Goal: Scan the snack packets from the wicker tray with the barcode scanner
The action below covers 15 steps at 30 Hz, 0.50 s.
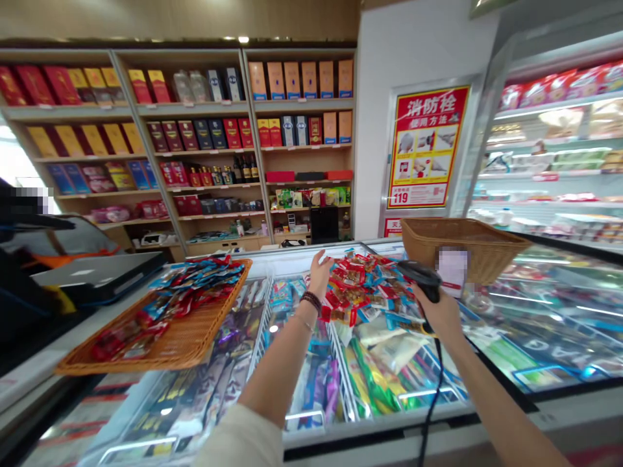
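Note:
My right hand (pixel 435 308) is wrapped round a black barcode scanner (pixel 419 274), whose cable hangs down toward the front edge. Beneath the scanner's head, a pile of small red and blue snack packets (pixel 357 285) lies on the glass top of a chest freezer (pixel 272 329). At the left side of that pile my left hand (pixel 319 275) reaches out with its fingers apart, nothing in them. It is close to the packets; whether it touches them I cannot tell. To the left, a shallow wicker tray (pixel 195 337) holds more red and blue packets (pixel 195 285).
A deep wicker basket (pixel 457 237) with a white label stands behind and right of the pile. A dark flat device (pixel 104 275) sits on the counter at left. Shelves of boxed goods (pixel 199 136) line the back wall; a lit refrigerated display (pixel 559 155) is at right.

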Motion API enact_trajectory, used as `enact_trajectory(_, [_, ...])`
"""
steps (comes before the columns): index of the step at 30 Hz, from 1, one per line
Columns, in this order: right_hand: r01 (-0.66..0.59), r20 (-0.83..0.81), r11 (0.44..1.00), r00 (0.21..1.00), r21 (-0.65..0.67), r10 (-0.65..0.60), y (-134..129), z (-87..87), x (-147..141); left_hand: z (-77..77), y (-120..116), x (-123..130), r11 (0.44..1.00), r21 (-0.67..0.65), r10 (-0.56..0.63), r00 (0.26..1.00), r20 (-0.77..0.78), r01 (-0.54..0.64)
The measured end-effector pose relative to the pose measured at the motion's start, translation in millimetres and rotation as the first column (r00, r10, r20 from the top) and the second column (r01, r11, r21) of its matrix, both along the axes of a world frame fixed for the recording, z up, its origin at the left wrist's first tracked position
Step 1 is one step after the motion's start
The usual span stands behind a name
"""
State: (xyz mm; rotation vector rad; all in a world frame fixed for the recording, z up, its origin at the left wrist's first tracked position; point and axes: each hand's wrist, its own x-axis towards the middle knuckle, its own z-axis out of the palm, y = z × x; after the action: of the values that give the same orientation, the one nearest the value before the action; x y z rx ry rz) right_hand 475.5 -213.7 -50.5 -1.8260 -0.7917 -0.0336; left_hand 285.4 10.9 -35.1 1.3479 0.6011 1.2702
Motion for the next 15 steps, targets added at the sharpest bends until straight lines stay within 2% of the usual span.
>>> enact_trajectory(2, [-0.043,0.020,0.999,0.999,0.007,0.043,17,-2.1,-15,2.6,7,-39,0.993,0.056,0.109,0.992,-0.066,-0.105])
enact_trajectory(4, [-0.129,0.020,0.991,0.991,0.024,0.129,37,-3.0,-36,4.9,15,-84,0.963,0.167,0.234,0.963,-0.131,-0.211])
enact_trajectory(6, [-0.230,0.018,0.972,0.973,0.048,0.230,59,-2.8,-62,7.6,22,-136,0.902,0.296,0.380,0.904,-0.196,-0.315])
enact_trajectory(8, [-0.322,0.025,0.944,0.947,0.068,0.321,81,-1.4,-92,11.5,27,-191,0.818,0.404,0.532,0.806,-0.261,-0.409])
enact_trajectory(10, [-0.402,0.029,0.912,0.915,0.078,0.401,101,0.8,-124,16.9,28,-247,0.726,0.489,0.670,0.661,-0.339,-0.484])
enact_trajectory(12, [-0.483,0.013,0.871,0.875,0.085,0.484,118,3.0,-158,22.7,24,-299,0.642,0.552,0.766,0.464,-0.444,-0.532])
enact_trajectory(14, [-0.537,-0.014,0.838,0.841,0.095,0.540,131,4.1,-192,27.3,16,-343,0.587,0.599,0.792,0.234,-0.564,-0.544])
enact_trajectory(15, [-0.564,-0.029,0.820,0.822,0.097,0.569,135,4.1,-209,28.7,12,-363,0.577,0.616,0.775,0.123,-0.619,-0.536])
